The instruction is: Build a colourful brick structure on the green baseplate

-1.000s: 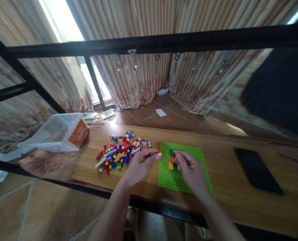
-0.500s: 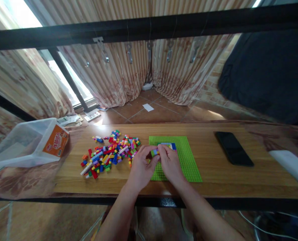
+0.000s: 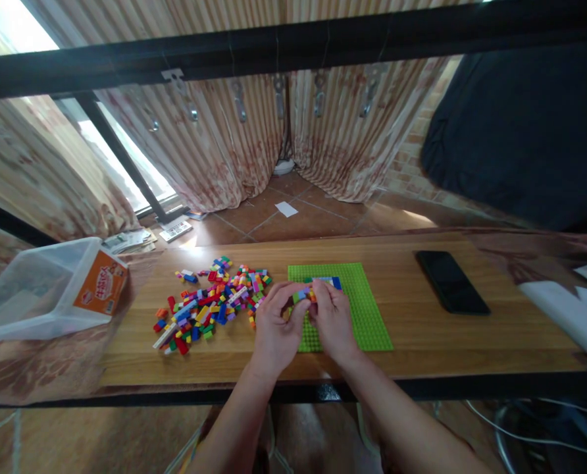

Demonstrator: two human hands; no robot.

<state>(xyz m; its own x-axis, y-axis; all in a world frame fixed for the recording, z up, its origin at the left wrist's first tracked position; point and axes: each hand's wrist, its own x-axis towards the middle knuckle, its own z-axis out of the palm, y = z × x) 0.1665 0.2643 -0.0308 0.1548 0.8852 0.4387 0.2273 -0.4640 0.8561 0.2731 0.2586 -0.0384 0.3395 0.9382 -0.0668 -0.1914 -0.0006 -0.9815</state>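
In the head view, both hands meet over the near-left part of the baseplate (image 3: pixel 370 322), a thin, bright green square sheet of plastic covered in rows of small round studs. The left hand (image 3: pixel 278 322) has its grip closed on a short strip (image 3: pixel 302 295) of glossy bricks, green, lavender and orange, pinched between thumb and curled fingers. The right hand (image 3: pixel 333 321) has its grip closed on the orange end of the same strip, its fingertips partly hiding it. Just beyond the right hand's fingers, blue and pale bricks (image 3: pixel 336 283) show above the baseplate; whether they are pressed onto its studs cannot be told.

The table (image 3: pixel 422 349) is smooth, with a long brown wood grain. Left of the baseplate spreads a loose pile (image 3: pixel 202 313) of hard plastic bricks, square and oblong, in red, blue, yellow, white, purple and green, lying at all angles. Well to the right lies a phone (image 3: pixel 451 282), a flat black slab with rounded corners. Past the pile, at the far left, sits a cloudy, translucent plastic box (image 3: pixel 31 316) with an orange label (image 3: pixel 101 283). Beyond hang pleated, patterned fabric curtains (image 3: pixel 214 145).
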